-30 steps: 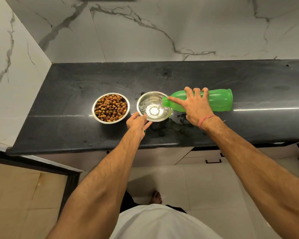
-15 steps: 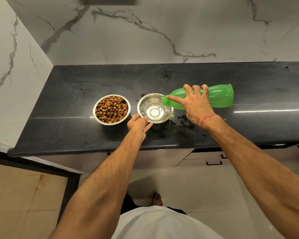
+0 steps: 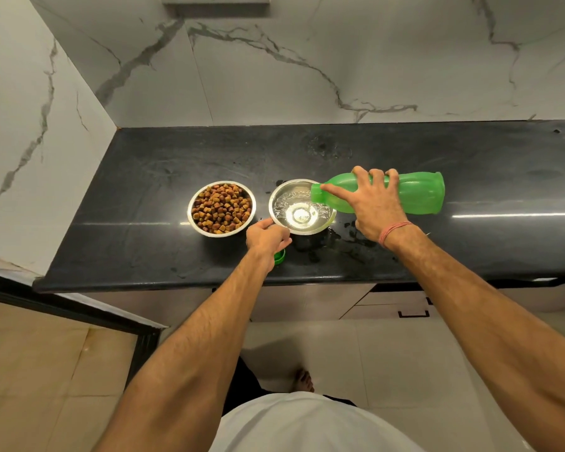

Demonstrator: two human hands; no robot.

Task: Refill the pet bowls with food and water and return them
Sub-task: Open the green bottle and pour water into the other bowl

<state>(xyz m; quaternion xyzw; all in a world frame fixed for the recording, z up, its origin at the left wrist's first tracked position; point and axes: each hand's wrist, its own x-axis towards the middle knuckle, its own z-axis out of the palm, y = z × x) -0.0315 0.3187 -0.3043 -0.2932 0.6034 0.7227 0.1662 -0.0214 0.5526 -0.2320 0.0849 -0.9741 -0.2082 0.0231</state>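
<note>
Sideways, the right hand (image 3: 377, 208) clasps a green bottle (image 3: 408, 192) over the apparently water-filled bowl (image 3: 302, 207), left grip (image 3: 266, 238) steadying its rim.

The left hand (image 3: 265, 235) hid most of a green cap (image 3: 280, 257), and the desk (image 3: 470, 243) ran off the right edge.

Bright green bottle (image 3: 405, 192); green cap (image 3: 279, 256); brown and tan kibble (image 3: 222, 207); shiny silver bowls (image 3: 276, 203); black countertop (image 3: 144, 177); white, grey-veined marble wall (image 3: 307, 60); reddish wrist thread (image 3: 393, 230).
</note>
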